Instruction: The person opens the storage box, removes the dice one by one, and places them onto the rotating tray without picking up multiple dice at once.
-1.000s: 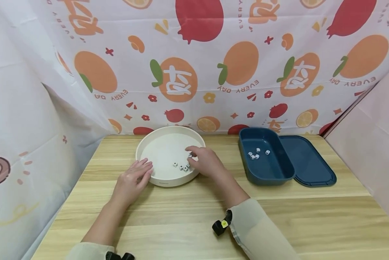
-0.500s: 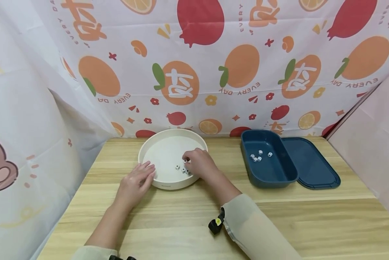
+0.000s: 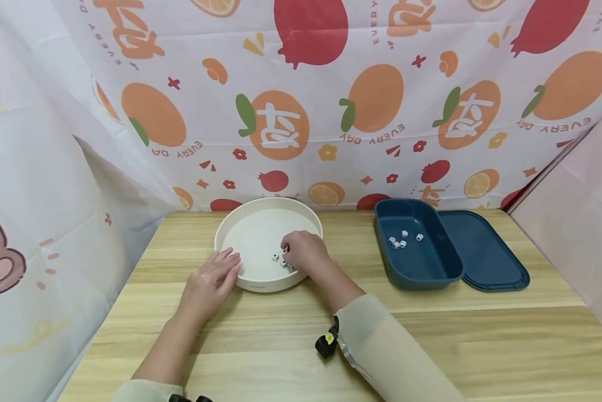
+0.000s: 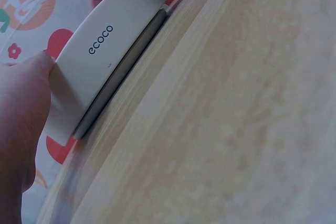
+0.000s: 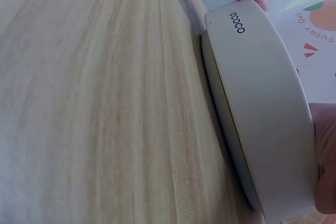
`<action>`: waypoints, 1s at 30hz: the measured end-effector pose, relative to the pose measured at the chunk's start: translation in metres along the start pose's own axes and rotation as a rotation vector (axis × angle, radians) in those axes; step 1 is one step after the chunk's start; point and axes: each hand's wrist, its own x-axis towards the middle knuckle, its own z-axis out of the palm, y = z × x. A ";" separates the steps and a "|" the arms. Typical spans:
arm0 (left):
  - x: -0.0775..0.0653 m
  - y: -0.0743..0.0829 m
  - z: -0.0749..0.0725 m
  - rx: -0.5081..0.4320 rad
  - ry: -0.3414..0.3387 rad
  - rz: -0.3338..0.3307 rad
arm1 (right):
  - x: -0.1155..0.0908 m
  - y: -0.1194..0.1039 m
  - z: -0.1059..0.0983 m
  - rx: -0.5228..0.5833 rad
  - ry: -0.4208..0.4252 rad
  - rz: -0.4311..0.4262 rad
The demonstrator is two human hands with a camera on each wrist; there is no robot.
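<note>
A round cream tray (image 3: 258,223) stands on the wooden table, its brand lettering facing me. My left hand (image 3: 208,285) rests on its left rim, fingers fairly straight and reaching just over the edge. In the left wrist view the thumb (image 4: 39,69) meets the tray's side wall (image 4: 113,40). My right hand (image 3: 305,252) is inside the tray at the right, fingers bent down, pinching a small white die (image 3: 285,252) at the fingertips. Several loose dice lie just below, among them a die (image 3: 275,257); the hand partly hides the others.
Right of the tray stands a deep blue rectangular box (image 3: 421,277) with several white dice (image 3: 404,234) on its floor. Its flat blue lid (image 3: 487,251) lies beside it. Behind the table (image 3: 261,346) hangs a fruit-print cloth (image 3: 326,100).
My right hand has shifted left and inward over the tray with the die at its fingertips, coming closer above the other dice. The left hand has stayed on the rim; the view shifted slightly.
</note>
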 end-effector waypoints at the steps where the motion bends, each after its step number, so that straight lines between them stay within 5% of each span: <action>1: 0.000 0.000 0.000 0.002 0.001 0.000 | 0.000 0.000 0.000 0.003 -0.004 0.004; 10: -0.002 -0.003 0.001 0.015 0.015 0.011 | 0.002 -0.001 0.005 0.018 -0.018 0.022; 18: -0.002 -0.003 0.002 0.006 0.027 0.011 | 0.000 0.000 0.008 0.024 0.064 0.022; 30: 0.001 -0.001 0.003 0.001 0.043 0.029 | -0.017 0.006 0.001 0.273 0.205 -0.082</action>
